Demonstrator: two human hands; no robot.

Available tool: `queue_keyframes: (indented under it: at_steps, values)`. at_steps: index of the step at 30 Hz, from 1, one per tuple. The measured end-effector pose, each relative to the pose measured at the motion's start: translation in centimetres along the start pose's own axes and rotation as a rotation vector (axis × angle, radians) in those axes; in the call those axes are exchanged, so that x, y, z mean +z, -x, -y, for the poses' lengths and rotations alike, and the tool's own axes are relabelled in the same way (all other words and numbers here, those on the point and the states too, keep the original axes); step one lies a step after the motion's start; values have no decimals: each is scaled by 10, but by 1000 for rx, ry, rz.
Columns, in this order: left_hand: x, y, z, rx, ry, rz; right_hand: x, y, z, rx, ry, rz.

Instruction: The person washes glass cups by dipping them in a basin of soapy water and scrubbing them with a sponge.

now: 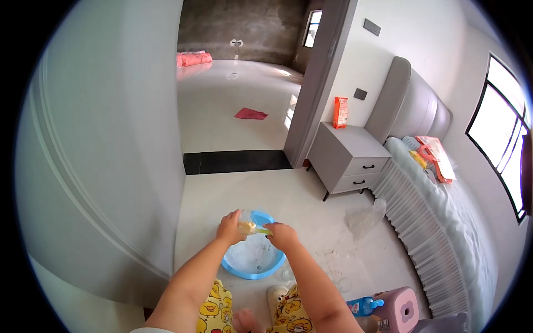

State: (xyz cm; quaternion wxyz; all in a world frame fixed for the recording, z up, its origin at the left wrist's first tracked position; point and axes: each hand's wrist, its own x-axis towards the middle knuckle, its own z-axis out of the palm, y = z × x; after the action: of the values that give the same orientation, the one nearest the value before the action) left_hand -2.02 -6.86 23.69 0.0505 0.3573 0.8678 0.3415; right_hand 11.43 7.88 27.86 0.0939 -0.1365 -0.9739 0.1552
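Note:
A blue basin point(254, 275) with sudsy water stands on the floor before me. Above its far part, my left hand point(230, 228) is closed round a clear container point(246, 215), which looks like a glass or jar. My right hand point(281, 235) grips the green handle of a brush point(262, 231). The brush's pale yellowish head is at the mouth of the clear container, near my left fingers. Whether the head is inside cannot be made out clearly.
Right of my knees are a blue pump bottle point(362, 306) and a pink stool point(402, 308). A plastic bag point(367, 217) lies near the bed point(444, 222). A grey nightstand point(355, 147) bears an orange packet point(340, 112). Beyond the dark threshold point(239, 161) lies a red cloth point(251, 114).

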Motion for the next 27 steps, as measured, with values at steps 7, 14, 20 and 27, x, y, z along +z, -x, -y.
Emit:
queue_keyframes:
  at_steps: [7,14,20,27]
  values:
    - [-12,17,-36,-131,96,-71,-19,-3,-7,18,56,76]
    - [-39,13,-45,24,31,-96,-34,3,-7,-18,-22,-5]
    - [-19,5,-31,5,32,-106,-28,-3,0,35,56,50]
    - [2,9,-40,61,-13,25,-34,11,-13,168,99,138]
